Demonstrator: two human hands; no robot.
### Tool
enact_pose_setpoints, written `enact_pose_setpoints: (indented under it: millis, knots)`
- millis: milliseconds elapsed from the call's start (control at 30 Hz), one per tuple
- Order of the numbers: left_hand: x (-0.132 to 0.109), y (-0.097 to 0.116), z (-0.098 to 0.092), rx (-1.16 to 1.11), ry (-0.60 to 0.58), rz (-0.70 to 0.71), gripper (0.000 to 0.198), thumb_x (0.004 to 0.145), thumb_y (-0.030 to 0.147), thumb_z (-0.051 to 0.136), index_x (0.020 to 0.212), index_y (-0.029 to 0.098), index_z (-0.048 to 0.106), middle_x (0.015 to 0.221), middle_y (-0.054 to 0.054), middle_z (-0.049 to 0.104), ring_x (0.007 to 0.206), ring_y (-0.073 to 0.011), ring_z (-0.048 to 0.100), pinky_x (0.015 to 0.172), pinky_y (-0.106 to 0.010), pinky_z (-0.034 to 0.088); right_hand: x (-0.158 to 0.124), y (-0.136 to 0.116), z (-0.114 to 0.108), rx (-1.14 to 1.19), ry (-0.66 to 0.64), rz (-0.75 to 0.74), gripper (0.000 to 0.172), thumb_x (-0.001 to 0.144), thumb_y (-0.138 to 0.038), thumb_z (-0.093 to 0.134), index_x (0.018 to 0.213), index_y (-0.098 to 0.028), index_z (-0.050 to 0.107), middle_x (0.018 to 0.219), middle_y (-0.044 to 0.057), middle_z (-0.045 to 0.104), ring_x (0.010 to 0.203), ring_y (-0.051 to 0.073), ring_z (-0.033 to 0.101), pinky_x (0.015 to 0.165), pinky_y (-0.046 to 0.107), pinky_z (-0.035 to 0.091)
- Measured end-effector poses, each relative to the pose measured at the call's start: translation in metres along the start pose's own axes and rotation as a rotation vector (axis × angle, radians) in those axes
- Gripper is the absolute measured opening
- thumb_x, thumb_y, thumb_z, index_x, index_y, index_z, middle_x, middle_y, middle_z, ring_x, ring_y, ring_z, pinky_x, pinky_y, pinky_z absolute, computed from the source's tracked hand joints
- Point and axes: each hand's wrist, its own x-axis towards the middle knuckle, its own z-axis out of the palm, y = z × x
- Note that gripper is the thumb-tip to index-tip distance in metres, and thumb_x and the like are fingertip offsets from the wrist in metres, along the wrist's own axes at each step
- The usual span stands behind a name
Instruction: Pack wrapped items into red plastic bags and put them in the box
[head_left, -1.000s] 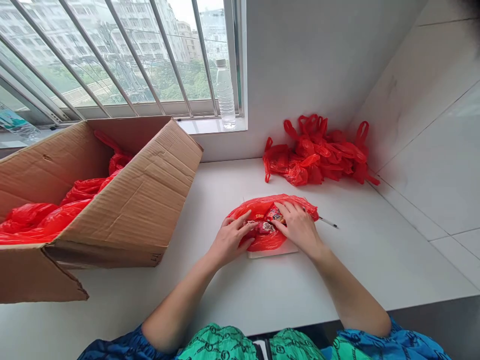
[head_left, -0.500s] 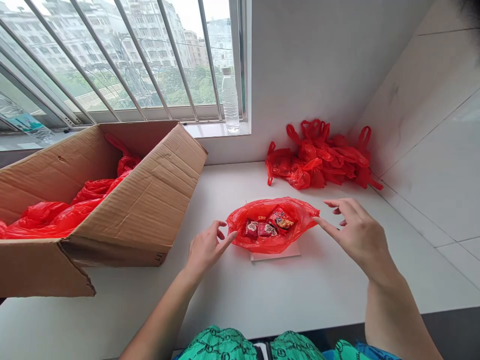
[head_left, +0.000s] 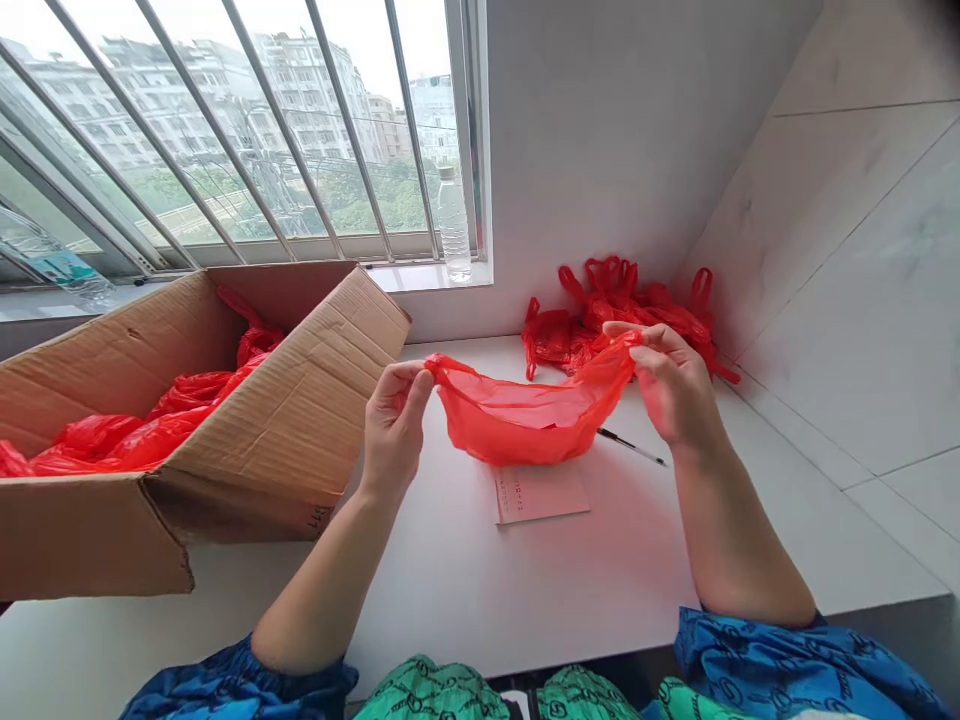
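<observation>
1. Red, thin, slightly see-through plastic: that's the bag [head_left: 517, 432] stretched between my two hands, lifted above the desk [head_left: 450, 590]. It sags in the middle like a shallow hammock, top edge dipping, bottom rounded, sides softly creased. Can't make out what's inside from here.
2. My left hand [head_left: 394, 430] has its left end pinched between thumb and fingers, plastic bunched up at the tips.
3. My right hand [head_left: 671, 385] pinches the other end, a bit higher, so the whole thing tilts up that way.
4. Desk is smooth white stuff. A flat, pale booklet [head_left: 544, 500] with small print down one side peeks out under the bag, and a slim dark pen [head_left: 634, 447] lies near it.
5. Off left, a brown cardboard box [head_left: 300, 400], wrinkled walls, crumpled red plastic [head_left: 135, 435] inside.
6. Against the back wall, a heap of red bags [head_left: 547, 335], loop handles sticking up.
7. Clear ribbed bottle [head_left: 454, 230] standing on the windowsill [head_left: 420, 277].
</observation>
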Motion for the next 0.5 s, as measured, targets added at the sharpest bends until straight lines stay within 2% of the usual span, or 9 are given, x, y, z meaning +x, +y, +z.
enact_pose_setpoints:
  millis: [100,200,267,333,400,433,500]
  knots:
    - [0.015,0.013,0.014,-0.145,0.008,0.007,0.022,0.093,0.045,0.061,0.096,0.023,0.059,0.112,-0.004,0.068,0.108,-0.0169,0.063,0.095,-0.031,0.050,0.008,-0.002,0.019,0.167,0.028,0.030,0.025,0.097,-0.038,0.029,0.106,-0.026,0.050,0.121,0.008,0.066,0.115,0.025,0.063,0.089,0.044,0.052]
    - [0.018,0.018,0.028,-0.187,-0.049,-0.032,0.023,0.094,0.047,0.058,0.097,0.024,0.056,0.115,-0.003,0.069,0.114,-0.0190,0.064,0.093,-0.033,0.052,0.004,-0.004,0.038,0.320,0.035,0.040,0.024,0.096,-0.042,0.038,0.107,-0.026,0.051,0.113,0.007,0.066,0.102,0.023,0.067,0.089,0.043,0.053]
    - [0.014,0.018,0.036,-0.190,-0.075,-0.056,0.024,0.095,0.047,0.057,0.097,0.023,0.056,0.109,-0.004,0.070,0.108,-0.0200,0.066,0.089,-0.033,0.053,-0.003,-0.008,0.049,0.330,-0.065,0.047,0.029,0.093,-0.047,0.051,0.114,-0.026,0.053,0.109,0.006,0.066,0.094,0.021,0.068,0.088,0.042,0.054]
    - [0.007,0.018,0.045,-0.155,-0.115,-0.076,0.024,0.095,0.045,0.058,0.097,0.022,0.058,0.102,-0.004,0.070,0.099,-0.0195,0.068,0.084,-0.032,0.054,-0.011,-0.014,0.059,0.249,-0.222,0.052,0.049,0.086,-0.050,0.066,0.127,-0.027,0.052,0.110,0.006,0.066,0.090,0.021,0.066,0.086,0.041,0.055]
    - [0.000,0.018,0.052,-0.054,-0.219,-0.058,0.021,0.094,0.041,0.060,0.093,0.020,0.063,0.100,-0.005,0.068,0.097,-0.0190,0.066,0.085,-0.032,0.054,-0.019,-0.019,0.069,0.164,-0.314,0.007,0.066,0.078,-0.050,0.076,0.134,-0.028,0.051,0.118,0.007,0.064,0.097,0.022,0.064,0.088,0.040,0.053]
    - [-0.003,0.017,0.055,0.019,-0.281,-0.019,0.020,0.094,0.039,0.062,0.090,0.020,0.066,0.101,-0.006,0.067,0.099,-0.0191,0.065,0.088,-0.033,0.053,-0.021,-0.021,0.073,0.148,-0.314,-0.032,0.064,0.078,-0.049,0.078,0.133,-0.028,0.054,0.122,0.007,0.063,0.102,0.022,0.062,0.091,0.039,0.052]
    - [-0.008,0.014,0.059,0.173,-0.351,0.096,0.020,0.094,0.036,0.061,0.088,0.020,0.071,0.105,-0.007,0.063,0.104,-0.0197,0.061,0.096,-0.034,0.049,-0.025,-0.021,0.081,0.175,-0.261,-0.077,0.045,0.085,-0.048,0.071,0.123,-0.027,0.063,0.121,0.006,0.063,0.101,0.021,0.062,0.089,0.037,0.052]
